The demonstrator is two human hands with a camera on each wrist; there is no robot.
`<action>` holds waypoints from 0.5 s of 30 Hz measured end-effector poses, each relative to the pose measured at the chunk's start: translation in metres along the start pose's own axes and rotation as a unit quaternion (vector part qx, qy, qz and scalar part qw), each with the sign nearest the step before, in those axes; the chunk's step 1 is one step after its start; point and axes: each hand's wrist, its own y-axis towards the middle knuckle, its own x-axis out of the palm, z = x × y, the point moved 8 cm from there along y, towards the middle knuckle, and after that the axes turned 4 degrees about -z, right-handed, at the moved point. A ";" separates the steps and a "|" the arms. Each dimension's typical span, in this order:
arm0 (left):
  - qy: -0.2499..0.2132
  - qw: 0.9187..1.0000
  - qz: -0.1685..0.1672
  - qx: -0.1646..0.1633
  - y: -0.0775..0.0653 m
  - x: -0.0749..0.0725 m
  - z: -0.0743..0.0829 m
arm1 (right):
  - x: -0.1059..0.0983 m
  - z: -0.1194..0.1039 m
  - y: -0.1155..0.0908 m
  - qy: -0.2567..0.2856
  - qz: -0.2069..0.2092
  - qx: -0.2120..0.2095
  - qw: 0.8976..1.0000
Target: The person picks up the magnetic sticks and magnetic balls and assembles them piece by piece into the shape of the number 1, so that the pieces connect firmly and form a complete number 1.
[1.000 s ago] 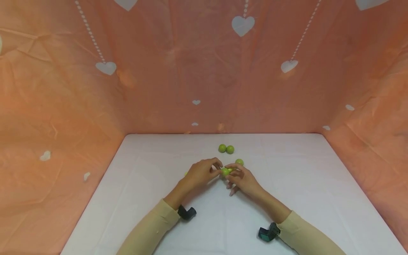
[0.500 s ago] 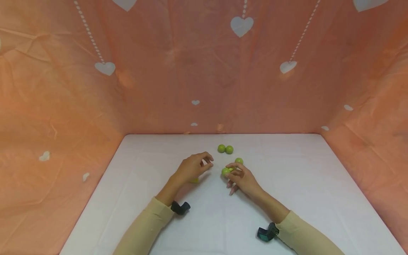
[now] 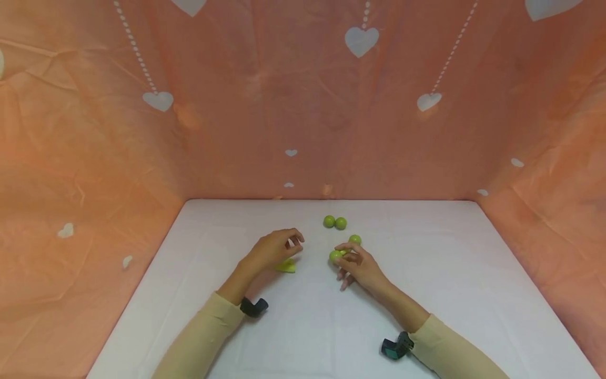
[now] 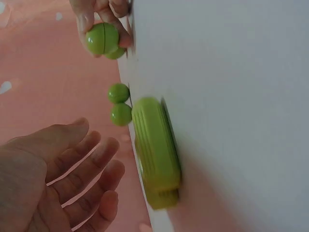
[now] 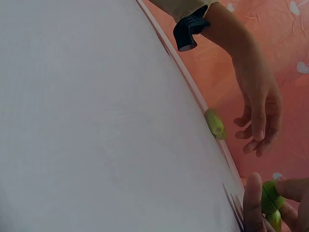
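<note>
Orange-pink wrinkled sheeting [image 3: 255, 121], printed with white hearts [image 3: 362, 41], rises on three sides of a smooth white tabletop [image 3: 303, 331]. Above the tabletop hangs a person's left hand [image 3: 274, 250], its fingers loosely bent, a wide gap between thumb and fingertips, gripping nothing. Just beside it on the tabletop lies a long lime-green piece with ridged sides and a narrower end [image 4: 155, 147]; whether it is hollow or holds anything cannot be told.

Farther right, the right hand [image 3: 362, 268] pinches a glossy green ball with a dark seam [image 3: 335, 256] between thumb and finger. That thin seam runs round the ball, and its inside is hidden. A yellow-green tapering piece [image 5: 274, 221] sits against the ball's underside in the right wrist view; whether they are joined is unclear.

Just beyond the right hand's fingers rests a plain green ball [image 3: 355, 239]. Toward the back, two more round green balls [image 3: 329, 221] sit side by side. Both arms wear beige sleeves [image 3: 201, 331] and black wrist cameras [image 3: 254, 308].
</note>
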 end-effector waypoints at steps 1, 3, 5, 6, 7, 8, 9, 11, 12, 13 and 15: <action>0.002 1.000 -0.004 0.000 -0.001 -0.001 -0.002 | 0.000 0.000 0.000 0.001 -0.002 0.000 1.000; 0.006 1.000 -0.008 0.001 -0.003 -0.003 -0.004 | 0.000 0.001 0.000 0.001 -0.003 0.000 1.000; 0.008 1.000 -0.010 0.004 -0.005 -0.005 -0.007 | 0.000 0.001 0.000 0.003 -0.002 0.001 1.000; 0.009 1.000 -0.013 0.007 -0.005 -0.005 -0.008 | 0.000 0.001 0.000 0.003 -0.002 0.001 1.000; 0.011 1.000 -0.015 0.009 -0.006 -0.006 -0.009 | 0.000 0.001 0.000 0.003 -0.002 0.002 1.000; 0.013 1.000 -0.017 0.012 -0.006 -0.006 -0.009 | 0.000 0.001 0.000 0.003 -0.001 0.003 1.000; 0.014 1.000 -0.020 0.013 -0.007 -0.006 -0.011 | 0.000 0.001 0.000 0.002 0.000 0.005 1.000; 0.014 0.999 -0.025 0.014 -0.007 -0.006 -0.013 | -0.001 0.002 0.001 0.000 0.002 0.008 1.000; 0.015 0.999 -0.026 0.016 -0.008 -0.006 -0.014 | -0.001 0.002 0.001 0.000 0.001 0.009 1.000; 0.015 0.999 -0.028 0.016 -0.008 -0.005 -0.015 | -0.001 0.002 0.001 -0.001 0.001 0.009 1.000; 0.012 0.999 -0.032 0.017 -0.009 -0.005 -0.017 | -0.001 0.002 0.001 0.000 0.003 0.011 1.000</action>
